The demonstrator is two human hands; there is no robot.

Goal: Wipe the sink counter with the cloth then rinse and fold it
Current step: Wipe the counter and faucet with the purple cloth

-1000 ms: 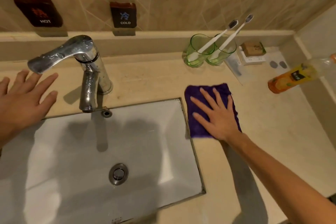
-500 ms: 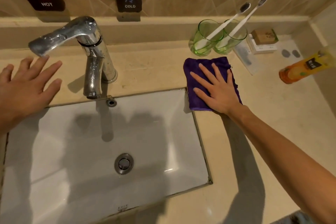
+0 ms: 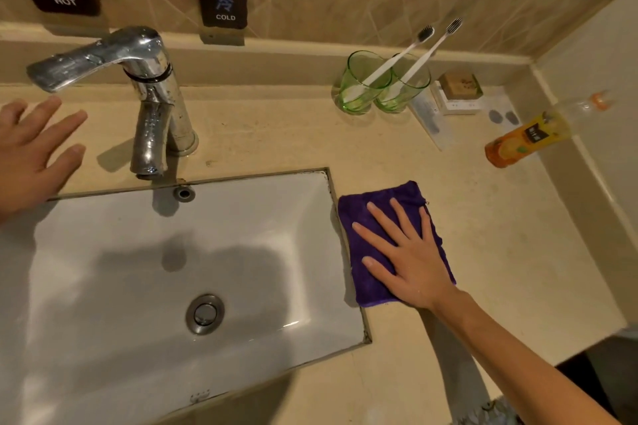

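A folded purple cloth (image 3: 369,217) lies flat on the beige counter (image 3: 500,238), right beside the right edge of the white sink (image 3: 138,269). My right hand (image 3: 407,255) presses down on the cloth with fingers spread, palm covering its near right part. My left hand (image 3: 31,152) rests flat and open on the counter left of the chrome tap (image 3: 148,93), holding nothing.
Two green glasses (image 3: 379,86) with toothbrushes stand at the back of the counter. A small soap box (image 3: 461,90) and a flat packet lie next to them. An orange juice bottle (image 3: 528,138) lies at the right wall. HOT and COLD signs hang on the tiles.
My right hand has slid the cloth toward me along the sink's right edge, away from the green glasses. The left hand stays in place by the tap.
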